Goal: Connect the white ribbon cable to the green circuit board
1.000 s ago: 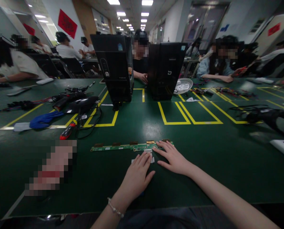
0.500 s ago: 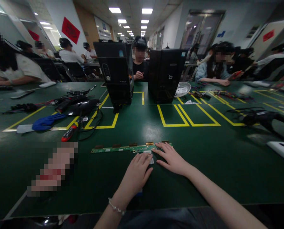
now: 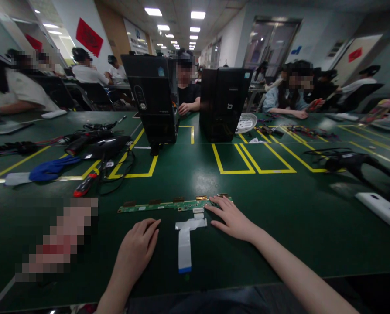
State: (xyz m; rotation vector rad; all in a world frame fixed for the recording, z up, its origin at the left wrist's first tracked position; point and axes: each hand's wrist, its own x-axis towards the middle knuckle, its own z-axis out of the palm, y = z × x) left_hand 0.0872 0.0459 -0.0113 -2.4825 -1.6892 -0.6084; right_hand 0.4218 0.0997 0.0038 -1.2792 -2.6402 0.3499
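A long, narrow green circuit board (image 3: 159, 204) lies flat on the green table (image 3: 280, 226) in front of me. A white flat ribbon cable (image 3: 185, 240) with a blue end runs from the board's connector toward me. My right hand (image 3: 230, 218) rests open on the board's right end, fingers spread. Left of the cable, my left hand (image 3: 138, 248) lies palm down on the table with its fingers loosely curled. It holds nothing and does not touch the board.
Two black computer towers (image 3: 155, 102) (image 3: 223, 102) stand behind yellow tape outlines. Cables, black tools, a red-handled screwdriver (image 3: 83, 185) and a blue glove (image 3: 49, 168) lie at left. A white basket (image 3: 246, 122), a black tool (image 3: 352, 162) and a white device (image 3: 380, 209) are at right. Other people sit around.
My left hand has slid left off the ribbon cable, so the whole cable now shows. My right hand has stayed on the board's right end.
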